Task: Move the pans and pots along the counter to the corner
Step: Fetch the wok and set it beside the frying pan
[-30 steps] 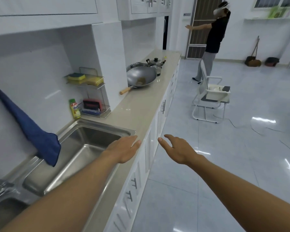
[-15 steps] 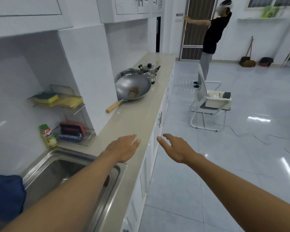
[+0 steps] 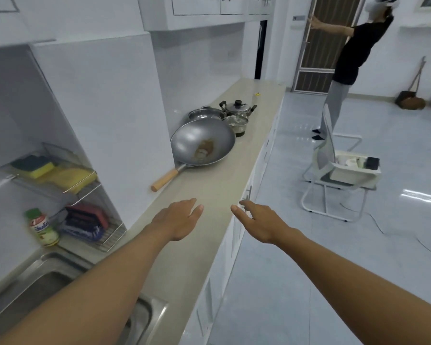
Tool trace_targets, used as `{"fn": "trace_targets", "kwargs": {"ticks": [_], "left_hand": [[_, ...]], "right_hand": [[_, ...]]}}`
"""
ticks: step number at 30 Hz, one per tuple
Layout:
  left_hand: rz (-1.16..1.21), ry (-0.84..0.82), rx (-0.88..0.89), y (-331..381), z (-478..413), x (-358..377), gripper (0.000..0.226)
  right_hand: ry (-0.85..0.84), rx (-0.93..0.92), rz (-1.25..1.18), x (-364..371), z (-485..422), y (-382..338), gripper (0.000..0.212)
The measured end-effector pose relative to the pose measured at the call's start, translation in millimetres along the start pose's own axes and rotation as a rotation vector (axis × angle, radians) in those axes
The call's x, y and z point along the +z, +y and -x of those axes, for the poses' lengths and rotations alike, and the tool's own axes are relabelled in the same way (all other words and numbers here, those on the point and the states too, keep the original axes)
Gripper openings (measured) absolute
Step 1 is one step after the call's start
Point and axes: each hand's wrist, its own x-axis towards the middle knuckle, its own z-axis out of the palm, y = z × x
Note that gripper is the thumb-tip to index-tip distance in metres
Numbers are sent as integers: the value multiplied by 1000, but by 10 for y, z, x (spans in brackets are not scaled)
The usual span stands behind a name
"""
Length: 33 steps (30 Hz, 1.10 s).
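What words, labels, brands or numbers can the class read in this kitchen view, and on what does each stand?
None can be read with certainty.
Green-capped plastic bottle: blue lettering on its pale label, too blurred to read.
Small dark wall plate: too small to read.
Round steel wok and lidded steel pot: no lettering visible.

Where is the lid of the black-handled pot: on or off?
On. The pot carries a steel lid with a black knob, sitting level between its two black handles.
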Motion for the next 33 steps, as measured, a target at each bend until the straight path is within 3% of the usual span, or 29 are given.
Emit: {"fn": "trace_targets", "kwargs": {"ticks": [10, 21, 29, 33], "left_hand": [[-9, 9, -134, 131, -976, -2, 66], [-12, -20, -272, -375, -1830, -162, 62], [-74, 15, -261, -740, -2286, -243, 54], [-86, -9, -369, -956, -2528, -221, 52]], "right_hand": [[-118, -78, 44, -266, -1284, 432, 91], [-169, -114, 57, -139, -2520, 390, 89], [-223, -127, 86, -1, -3254, 209, 84], [-273, -147, 86, 126, -3627, 135, 84]]}}
